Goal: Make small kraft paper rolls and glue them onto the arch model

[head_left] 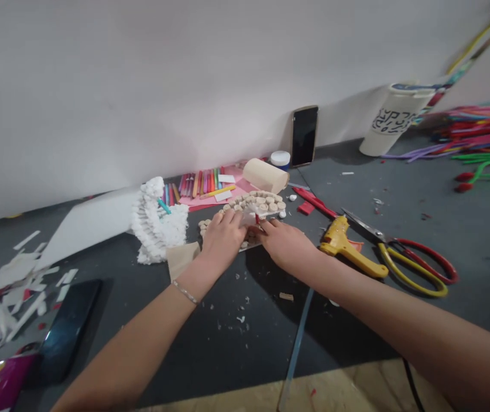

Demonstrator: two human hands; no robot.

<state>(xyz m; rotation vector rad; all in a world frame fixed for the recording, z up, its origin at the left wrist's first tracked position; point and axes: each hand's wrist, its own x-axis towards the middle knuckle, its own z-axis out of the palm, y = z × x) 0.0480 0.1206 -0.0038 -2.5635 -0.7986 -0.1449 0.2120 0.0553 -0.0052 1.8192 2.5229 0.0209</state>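
Note:
A small craft model (266, 204) covered in round beige coils stands on the dark table, with a curved upper part over a lower base. My left hand (223, 233) is closed on its left side, the fingers bent over the coils. From the right, my right hand (283, 241) grips it low, its fingers tucked under the upper part near a small red piece. Both sets of fingertips nearly meet and hide the middle of the model. A beige paper piece (182, 258) lies beside my left wrist, and a white fluffy model (159, 223) stands further left.
A yellow glue gun (350, 247) and scissors (408, 257) lie right of my right forearm. Behind are a beige roll (266, 174), markers (202, 183), an upright phone (304, 136) and a white tumbler (393, 120). Another phone (68, 326) lies left among white scraps (8, 303).

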